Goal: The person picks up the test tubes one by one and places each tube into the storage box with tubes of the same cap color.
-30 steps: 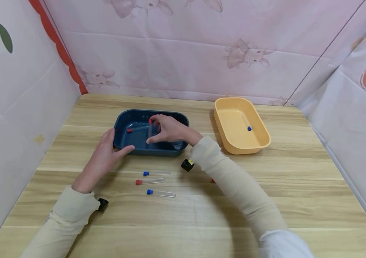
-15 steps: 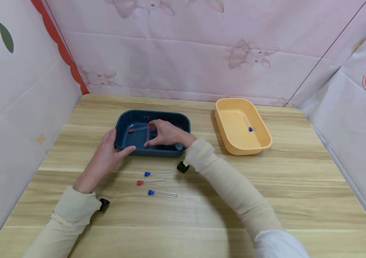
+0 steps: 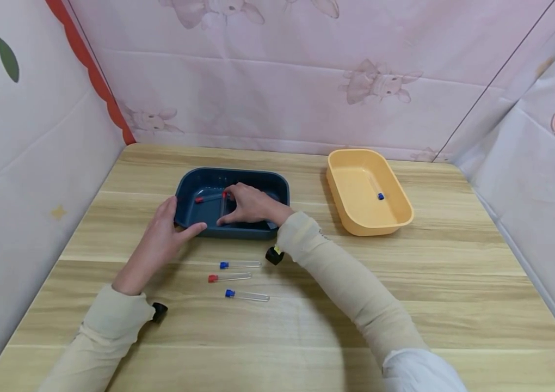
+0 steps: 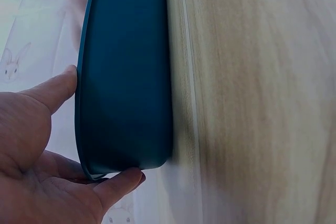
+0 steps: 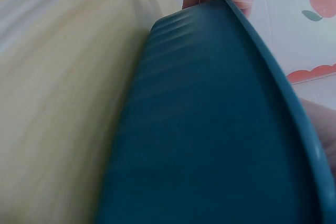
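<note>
Right hand (image 3: 252,204): fingers pinch red-capped tube (image 3: 222,206), now lower inside navy tray (image 3: 235,234) | left hand (image 3: 159,233): fingers hold tray's left end | second tube (image 3: 210,198) just left of right fingers | seemingly nearly set down, unreleased

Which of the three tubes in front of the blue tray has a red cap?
The middle test tube, lying between the far test tube, closest to the dark blue tray, and the near test tube; both of those are blue-capped.

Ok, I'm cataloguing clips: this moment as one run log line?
left hand: holds blue tray; right hand: holds red-capped tube inside blue tray; table: three capped tubes; yellow tray: blue-capped tube
</note>
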`<action>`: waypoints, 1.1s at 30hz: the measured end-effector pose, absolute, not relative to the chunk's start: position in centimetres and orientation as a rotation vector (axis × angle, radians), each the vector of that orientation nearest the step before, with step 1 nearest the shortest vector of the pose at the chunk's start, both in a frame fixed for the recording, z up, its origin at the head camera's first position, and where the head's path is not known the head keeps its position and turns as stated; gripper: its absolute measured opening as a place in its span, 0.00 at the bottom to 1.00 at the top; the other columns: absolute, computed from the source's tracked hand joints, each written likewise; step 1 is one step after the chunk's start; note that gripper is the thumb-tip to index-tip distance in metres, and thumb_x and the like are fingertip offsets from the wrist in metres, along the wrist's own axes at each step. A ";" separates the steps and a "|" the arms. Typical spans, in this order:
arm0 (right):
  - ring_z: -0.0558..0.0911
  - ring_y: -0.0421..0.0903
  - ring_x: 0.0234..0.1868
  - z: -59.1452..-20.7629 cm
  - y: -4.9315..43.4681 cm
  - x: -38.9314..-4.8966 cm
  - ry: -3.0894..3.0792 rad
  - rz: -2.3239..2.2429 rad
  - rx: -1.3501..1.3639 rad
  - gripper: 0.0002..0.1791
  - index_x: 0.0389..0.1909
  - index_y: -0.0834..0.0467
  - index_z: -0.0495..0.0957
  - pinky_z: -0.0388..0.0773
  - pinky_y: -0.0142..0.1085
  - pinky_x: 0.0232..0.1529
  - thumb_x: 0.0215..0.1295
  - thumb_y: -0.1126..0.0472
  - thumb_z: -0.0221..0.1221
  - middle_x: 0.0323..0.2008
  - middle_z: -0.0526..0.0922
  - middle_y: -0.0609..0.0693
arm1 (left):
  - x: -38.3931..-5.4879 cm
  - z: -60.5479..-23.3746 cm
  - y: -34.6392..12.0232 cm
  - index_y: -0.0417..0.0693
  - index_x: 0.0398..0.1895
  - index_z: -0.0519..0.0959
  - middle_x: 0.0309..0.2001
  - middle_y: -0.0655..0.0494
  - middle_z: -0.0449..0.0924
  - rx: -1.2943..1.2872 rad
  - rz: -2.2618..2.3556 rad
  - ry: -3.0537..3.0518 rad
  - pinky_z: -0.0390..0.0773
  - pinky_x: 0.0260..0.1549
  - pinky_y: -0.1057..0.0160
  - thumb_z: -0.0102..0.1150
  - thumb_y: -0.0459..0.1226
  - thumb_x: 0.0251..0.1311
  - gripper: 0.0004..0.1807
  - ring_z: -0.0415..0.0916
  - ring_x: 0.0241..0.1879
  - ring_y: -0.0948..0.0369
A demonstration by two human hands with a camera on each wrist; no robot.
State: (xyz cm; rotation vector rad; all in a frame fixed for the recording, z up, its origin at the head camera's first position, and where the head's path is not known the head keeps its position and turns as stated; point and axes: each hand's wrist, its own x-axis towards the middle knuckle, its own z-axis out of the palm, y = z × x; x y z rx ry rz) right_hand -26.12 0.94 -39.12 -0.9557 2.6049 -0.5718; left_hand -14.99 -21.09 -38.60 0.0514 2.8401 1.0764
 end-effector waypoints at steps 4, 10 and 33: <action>0.77 0.46 0.52 -39.3 0.8 -26.2 2.612 -0.560 -0.947 0.49 0.76 0.62 0.64 0.79 0.36 0.53 0.63 0.36 0.68 0.59 0.75 0.55 | -15.1 -38.7 -21.1 0.33 0.82 0.37 0.80 0.29 0.40 0.050 1.079 2.839 0.56 0.69 0.31 0.62 0.53 0.72 0.56 0.48 0.76 0.32; 0.77 0.46 0.54 -39.4 0.8 -26.3 2.610 -0.540 -0.937 0.51 0.77 0.63 0.62 0.77 0.38 0.59 0.64 0.36 0.68 0.61 0.75 0.56 | -15.1 -38.7 -21.1 0.34 0.82 0.36 0.80 0.30 0.40 0.046 1.090 2.829 0.57 0.69 0.32 0.62 0.53 0.71 0.56 0.48 0.76 0.33; 0.78 0.48 0.54 -37.0 3.9 -25.4 2.631 -0.676 -1.036 0.39 0.74 0.63 0.68 0.78 0.37 0.57 0.71 0.44 0.65 0.60 0.79 0.57 | -14.9 -38.7 -21.0 0.34 0.82 0.36 0.81 0.31 0.37 0.018 1.075 2.825 0.55 0.69 0.30 0.61 0.56 0.71 0.58 0.44 0.77 0.32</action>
